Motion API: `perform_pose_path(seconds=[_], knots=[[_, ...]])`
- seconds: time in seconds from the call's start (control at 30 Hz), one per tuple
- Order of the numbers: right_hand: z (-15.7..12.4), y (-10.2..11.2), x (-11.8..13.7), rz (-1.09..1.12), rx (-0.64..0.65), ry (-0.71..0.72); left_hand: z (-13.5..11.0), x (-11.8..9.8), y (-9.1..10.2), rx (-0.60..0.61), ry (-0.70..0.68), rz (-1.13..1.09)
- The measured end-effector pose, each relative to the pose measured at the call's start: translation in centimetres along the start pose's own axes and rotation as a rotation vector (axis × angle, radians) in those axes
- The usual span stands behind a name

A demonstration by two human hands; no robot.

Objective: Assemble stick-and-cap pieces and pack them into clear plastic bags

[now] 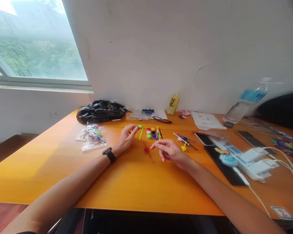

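My left hand (127,138), with a black watch on its wrist, reaches forward over the orange table (63,169); its fingertips pinch or touch a small green disc (140,126) at the top of a green stick (141,134). My right hand (168,151) hovers just right of a blurred red stick piece (146,151) on the table, fingers loosely curled and thumb toward forefinger; nothing shows clearly in it. A cluster of small coloured discs and sticks (153,133) lies just beyond both hands. More sticks (185,140) in blue, white, yellow and black lie to the right.
Clear bags of coloured pieces (92,137) and a black plastic bag (100,111) sit at left. Black glasses (162,120), a yellow pouch (173,104), papers (206,121), a water bottle (246,102), phones (203,138) and a power strip with chargers (249,162) crowd the right.
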State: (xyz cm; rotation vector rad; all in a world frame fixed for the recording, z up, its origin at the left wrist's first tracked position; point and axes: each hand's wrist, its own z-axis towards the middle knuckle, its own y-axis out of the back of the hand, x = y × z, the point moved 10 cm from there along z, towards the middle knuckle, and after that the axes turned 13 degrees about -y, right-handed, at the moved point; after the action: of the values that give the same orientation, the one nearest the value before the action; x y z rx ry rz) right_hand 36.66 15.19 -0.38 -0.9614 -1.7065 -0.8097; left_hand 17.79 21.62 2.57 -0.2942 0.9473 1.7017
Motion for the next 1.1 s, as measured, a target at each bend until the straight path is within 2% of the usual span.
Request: perform_pose_path(seconds=[0.1, 0.2, 0.33, 0.43, 0.53, 0.8, 1.1], knots=[[0.5, 1.9, -0.2, 0.002, -0.116, 0.036, 0.0, 0.9, -0.4, 0.071, -0.070, 0.139], [0.8, 2.9, -0.4, -0.010, -0.179, 0.057, -0.1, 1.1, -1.9, 0.231, -0.187, 0.264], [0.8, 2.9, -0.3, -0.053, -0.209, 0.075, -0.4, 0.8, -3.4, 0.384, -0.272, 0.329], [0.7, 2.7, -0.1, -0.077, -0.214, 0.100, -0.4, 0.4, -3.7, 0.410, -0.303, 0.341], [0.7, 2.8, 0.0, -0.091, -0.227, 0.131, -0.2, 0.6, -3.3, 0.367, -0.284, 0.327], [0.6, 3.1, -0.1, -0.117, -0.257, 0.145, 0.0, 2.8, -2.0, 0.231, -0.107, 0.304], [0.6, 2.9, -0.1, -0.152, -0.258, 0.153, 0.4, 2.8, 0.7, -0.046, -0.068, 0.173]])
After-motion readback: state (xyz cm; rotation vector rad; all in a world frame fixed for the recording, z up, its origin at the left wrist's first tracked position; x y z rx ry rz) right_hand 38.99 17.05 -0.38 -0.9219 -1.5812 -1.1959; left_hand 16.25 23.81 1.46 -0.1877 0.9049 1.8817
